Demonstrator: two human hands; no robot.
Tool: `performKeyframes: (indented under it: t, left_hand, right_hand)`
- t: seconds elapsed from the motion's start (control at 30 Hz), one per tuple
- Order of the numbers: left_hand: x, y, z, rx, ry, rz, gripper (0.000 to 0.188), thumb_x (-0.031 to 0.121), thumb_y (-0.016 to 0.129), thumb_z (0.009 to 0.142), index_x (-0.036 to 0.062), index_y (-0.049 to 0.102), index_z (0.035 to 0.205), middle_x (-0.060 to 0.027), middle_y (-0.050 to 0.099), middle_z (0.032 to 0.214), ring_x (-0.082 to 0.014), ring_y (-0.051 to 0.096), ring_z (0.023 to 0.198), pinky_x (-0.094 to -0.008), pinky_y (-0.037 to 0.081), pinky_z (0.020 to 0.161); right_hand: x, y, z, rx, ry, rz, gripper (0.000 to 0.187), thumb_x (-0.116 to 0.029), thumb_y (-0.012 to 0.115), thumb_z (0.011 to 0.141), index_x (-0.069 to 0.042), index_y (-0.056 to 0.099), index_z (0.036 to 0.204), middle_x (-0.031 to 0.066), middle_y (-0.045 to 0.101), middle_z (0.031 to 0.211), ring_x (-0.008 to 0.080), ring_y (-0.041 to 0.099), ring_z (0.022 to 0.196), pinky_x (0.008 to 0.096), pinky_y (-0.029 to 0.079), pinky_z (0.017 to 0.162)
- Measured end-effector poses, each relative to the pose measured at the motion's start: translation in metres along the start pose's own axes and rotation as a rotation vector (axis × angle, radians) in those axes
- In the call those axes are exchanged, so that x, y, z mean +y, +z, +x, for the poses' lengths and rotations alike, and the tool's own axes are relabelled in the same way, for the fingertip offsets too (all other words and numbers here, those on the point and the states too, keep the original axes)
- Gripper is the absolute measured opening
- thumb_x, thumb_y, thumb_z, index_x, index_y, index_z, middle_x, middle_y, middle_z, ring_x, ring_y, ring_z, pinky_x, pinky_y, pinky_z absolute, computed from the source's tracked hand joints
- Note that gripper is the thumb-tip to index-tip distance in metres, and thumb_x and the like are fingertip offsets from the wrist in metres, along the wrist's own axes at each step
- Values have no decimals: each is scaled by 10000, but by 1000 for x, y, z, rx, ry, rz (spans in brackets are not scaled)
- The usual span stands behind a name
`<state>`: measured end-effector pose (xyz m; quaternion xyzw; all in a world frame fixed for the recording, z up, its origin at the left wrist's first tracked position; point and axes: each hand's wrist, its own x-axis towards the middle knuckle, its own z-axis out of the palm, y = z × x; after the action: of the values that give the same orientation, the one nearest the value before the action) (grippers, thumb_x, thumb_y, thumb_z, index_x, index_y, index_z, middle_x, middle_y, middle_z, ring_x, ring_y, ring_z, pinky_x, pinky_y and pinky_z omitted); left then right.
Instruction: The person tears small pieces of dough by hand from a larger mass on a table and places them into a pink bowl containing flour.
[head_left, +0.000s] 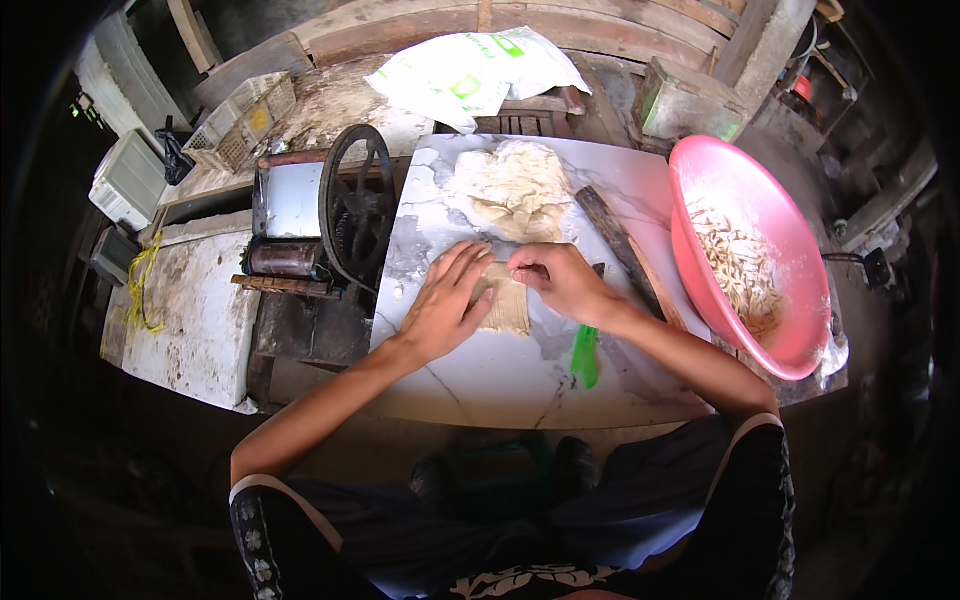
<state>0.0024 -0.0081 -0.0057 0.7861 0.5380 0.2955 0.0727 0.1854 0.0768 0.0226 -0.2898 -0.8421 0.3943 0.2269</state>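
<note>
A flat piece of dough (508, 308), marked with fine lengthwise lines, lies on the marble-patterned tabletop (450, 385). Stretched over its left side, my left hand (448, 298) has its fingers extended and rests on it. My right hand (562, 282) is closed at the dough's upper right, thumb and fingertips pinched together; what they grip is hidden. Just below the right wrist is a knife with a green handle (585, 358), partly covered by the hand. Beyond both hands sits a larger floury slab of dough (512, 188).
A pink basin (685, 225) with many small dough strips (738, 270) stands at the right. A long wooden bar (625, 245) slants beside it. On the left is a roller machine (285, 258) with a large handwheel (358, 205). White sacks (475, 75) and a plastic crate (240, 120) lie behind.
</note>
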Motion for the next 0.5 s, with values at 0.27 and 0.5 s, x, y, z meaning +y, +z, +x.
performKeyframes:
  t: [0.27, 0.5]
  left_hand:
    - [18, 7, -4, 30, -99, -215, 413, 124, 572, 842, 58, 438, 1227, -162, 429, 1263, -324, 327, 1234, -398, 266, 1021]
    - [19, 7, 2, -60, -173, -517, 287, 153, 627, 832, 63, 557, 1095, -111, 587, 1053, -251, 499, 1075, -362, 353, 940]
  right_hand:
    - [-10, -9, 0, -20, -41, 19, 133, -34, 606, 827, 25, 610, 945, 101, 629, 767, 124, 529, 644, 269, 444, 606]
    - [-36, -24, -4, -42, -60, 39, 142, -39, 612, 824, 35, 617, 945, 104, 637, 799, 113, 541, 666, 265, 453, 619]
